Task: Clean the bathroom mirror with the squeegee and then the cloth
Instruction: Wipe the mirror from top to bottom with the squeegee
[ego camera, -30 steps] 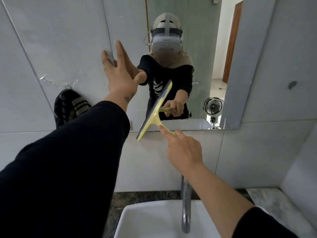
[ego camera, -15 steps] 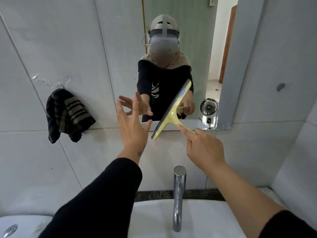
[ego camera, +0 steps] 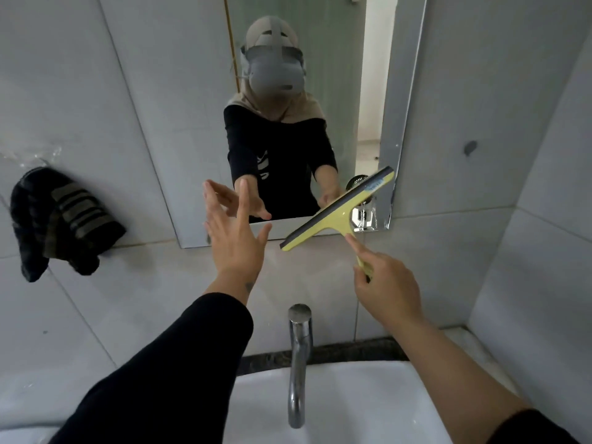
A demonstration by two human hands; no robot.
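Right hand (ego camera: 386,285): closed around the yellow handle of the squeegee (ego camera: 340,210); index finger laid straight along the handle, pointing toward the blade; remaining fingers curled under the handle.
Squeegee: blade tilted, upper end high and right of the index fingertip, lower end down and left of it; upper part over the lower right corner of the mirror (ego camera: 192,129), lower end past the bottom edge, over the tiled wall; contact with the glass cannot be told.
Left hand (ego camera: 235,233): fingers spread wide, holding nothing; palm turned toward the mirror, fingertips over its lower edge; touch on the glass cannot be told.
Gap between hands: lower blade end just beside the left thumb, not touching.
Cloth (ego camera: 57,219): dark, striped, hanging on the wall well left of the left fingers, untouched.
Tap (ego camera: 299,363): chrome, upright, below and between both hands.
Basin (ego camera: 368,408): white, beneath the tap, below both forearms.
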